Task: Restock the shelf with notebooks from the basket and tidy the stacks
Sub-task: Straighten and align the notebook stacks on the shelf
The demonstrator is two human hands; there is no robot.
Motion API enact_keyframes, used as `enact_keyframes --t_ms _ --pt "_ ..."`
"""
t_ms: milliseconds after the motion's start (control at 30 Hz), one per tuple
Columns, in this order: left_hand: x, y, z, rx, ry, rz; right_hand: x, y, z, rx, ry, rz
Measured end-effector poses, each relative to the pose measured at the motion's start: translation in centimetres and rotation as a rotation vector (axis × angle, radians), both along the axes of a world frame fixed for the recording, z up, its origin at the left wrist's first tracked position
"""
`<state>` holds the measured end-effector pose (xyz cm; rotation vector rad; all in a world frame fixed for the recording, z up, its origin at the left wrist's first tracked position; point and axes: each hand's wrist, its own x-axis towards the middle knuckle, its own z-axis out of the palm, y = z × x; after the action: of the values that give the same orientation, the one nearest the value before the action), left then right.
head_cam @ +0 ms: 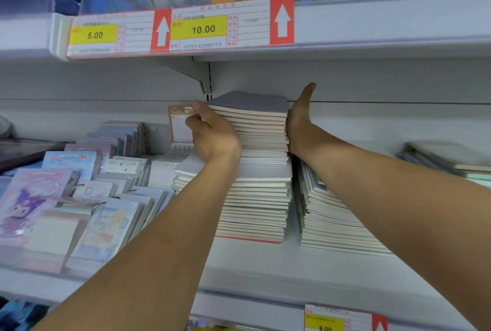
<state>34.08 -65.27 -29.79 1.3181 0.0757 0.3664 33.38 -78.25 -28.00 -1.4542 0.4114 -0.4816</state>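
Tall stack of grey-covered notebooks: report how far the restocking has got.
Done: the tall stack of grey-covered notebooks already stands high on the white shelf. In hand: the left hand grips its upper part, and the right hand presses flat against the other side, squaring it. Left: the leaning pile of notebooks beside it needs straightening. The basket is out of view.

Both arms outstretched; left hand (212, 134) fingers curled, right hand (299, 121) flat, thumb up.

Tall grey-covered notebook stack (255, 160) upright on white shelf (265, 264)
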Motion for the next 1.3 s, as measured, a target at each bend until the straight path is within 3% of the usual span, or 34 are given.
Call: enact_keyframes --t_ms 133,367,567,700,833,933,1067,1167,1300 --pt "-0.2 -0.4 0.3 -0.009 0.003 -0.051 -0.8 -1.1 -0.3 0.292 -0.077 0.116" --pt "-1.0 0.6 0.9 0.115 0.038 -0.035 -3.6 -0.4 -0.6 0.441 -0.092 0.181" --pt "-0.5 2.2 0.6 0.179 0.098 -0.193 -5.3 1.7 -1.3 0.554 -0.159 0.245" --pt "-0.7 1.9 0.1 0.148 0.087 -0.219 -5.8 2.2 -0.8 0.516 -0.16 0.26" --pt "-0.3 2.1 0.8 -0.036 0.129 -0.256 -5.9 2.6 -0.6 0.46 -0.136 0.26" --pt "-1.0 2.3 0.7 0.034 0.082 -0.25 -6.0 2.5 -0.5 0.395 -0.116 0.343" --pt "-0.6 2.7 0.6 0.071 0.135 -0.313 -5.8 2.5 -0.5 0.347 -0.089 0.239" --pt "-1.4 3.5 0.3 0.242 0.096 -0.301 -6.3 2.5 -0.9 0.316 -0.094 0.219" --pt "-1.9 4.7 -1.8 0.391 -0.172 -0.307 -9.2 3.0 -2.1 -0.053 -0.077 0.184"
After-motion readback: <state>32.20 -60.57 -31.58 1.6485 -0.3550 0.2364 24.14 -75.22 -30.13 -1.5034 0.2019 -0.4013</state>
